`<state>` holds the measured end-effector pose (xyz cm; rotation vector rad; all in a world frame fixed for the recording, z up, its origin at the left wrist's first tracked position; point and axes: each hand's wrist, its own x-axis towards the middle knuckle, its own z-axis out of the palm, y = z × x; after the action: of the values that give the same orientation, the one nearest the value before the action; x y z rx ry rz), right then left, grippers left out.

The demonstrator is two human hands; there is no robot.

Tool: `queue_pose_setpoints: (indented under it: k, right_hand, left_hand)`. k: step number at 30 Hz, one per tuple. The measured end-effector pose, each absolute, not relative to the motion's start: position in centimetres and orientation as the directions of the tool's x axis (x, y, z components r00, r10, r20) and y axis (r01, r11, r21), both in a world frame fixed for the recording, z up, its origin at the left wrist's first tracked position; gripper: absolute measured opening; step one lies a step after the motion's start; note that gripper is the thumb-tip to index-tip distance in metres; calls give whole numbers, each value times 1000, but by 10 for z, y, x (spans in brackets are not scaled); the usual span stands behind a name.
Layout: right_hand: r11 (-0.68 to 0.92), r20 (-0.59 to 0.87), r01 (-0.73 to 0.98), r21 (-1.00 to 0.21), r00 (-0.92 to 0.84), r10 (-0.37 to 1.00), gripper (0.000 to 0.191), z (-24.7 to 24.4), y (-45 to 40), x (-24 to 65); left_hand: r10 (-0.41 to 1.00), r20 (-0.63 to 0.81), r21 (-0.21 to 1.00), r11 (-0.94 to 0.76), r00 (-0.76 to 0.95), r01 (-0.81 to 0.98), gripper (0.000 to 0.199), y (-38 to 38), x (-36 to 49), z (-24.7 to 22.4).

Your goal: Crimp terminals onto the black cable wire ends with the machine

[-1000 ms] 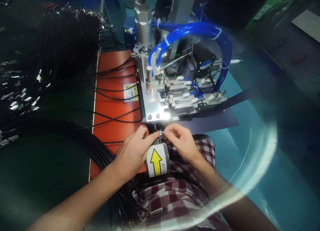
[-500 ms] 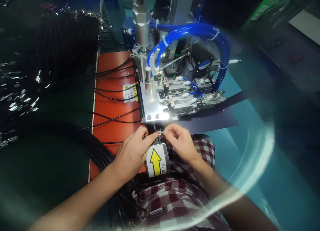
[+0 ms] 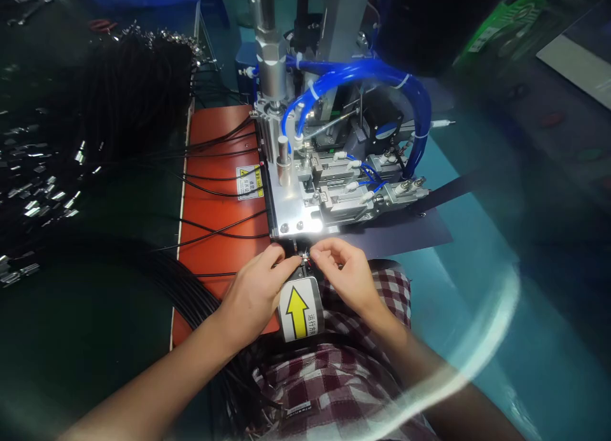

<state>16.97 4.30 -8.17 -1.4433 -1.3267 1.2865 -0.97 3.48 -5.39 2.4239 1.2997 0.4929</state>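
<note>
In front of the machine's near edge, my left hand (image 3: pixel 255 285) is closed, its thumb and index finger pinching the end of a black cable. From that hand the cable (image 3: pixel 212 275) runs left over the orange-red sheet. Thin wires (image 3: pixel 305 258) fan out at the cable's end, a red one among them, over a small dark fixture. My right hand (image 3: pixel 348 272) is pinched together at the wires' right side; the fingertips cover most of what they hold. Below the fixture is a white label with a yellow arrow (image 3: pixel 298 310).
The metal machine (image 3: pixel 291 205) carries blue air hoses (image 3: pixel 358 72) and small cylinders. Several black cables lie across the orange-red sheet (image 3: pixel 210 202) into its side. A thick cable bundle (image 3: pixel 186 294) hangs at left; more cables with shiny ends (image 3: pixel 147 40) lie behind.
My right fingertips have shifted slightly at the wires, and less of the coloured wires shows. My left hand stays in place. The view has tilted slightly.
</note>
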Motion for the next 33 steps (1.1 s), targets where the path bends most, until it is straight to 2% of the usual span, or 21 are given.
queue_pose_setpoints:
  k: [4,8,19,28,33]
  right_hand:
    - [-56,-75,274,-960,-59,995,16,-84,43,164]
    - [-21,-37,286,-958,-50,998,14,-86,41,162]
    - [-59,-74,243,-968,-55,996,13,-87,41,163]
    - [-243,-251,136,-960,-42,967,19,-92,45,168]
    - [-162,-170,189,-969,-30,985,19,-90,42,166]
  left_hand:
    - [841,143,470,-521,521,712,29,35,-10,-55]
    - [841,146,476,-521,520,709,30,35,-10,-55]
    - [834,171,476,-537,525,697,29,37,-9,-57]
    - [845,157,503,-514,511,695,22,36,-9,-54]
    - [845,155,474,-519,512,712,22,37,-9,-55]
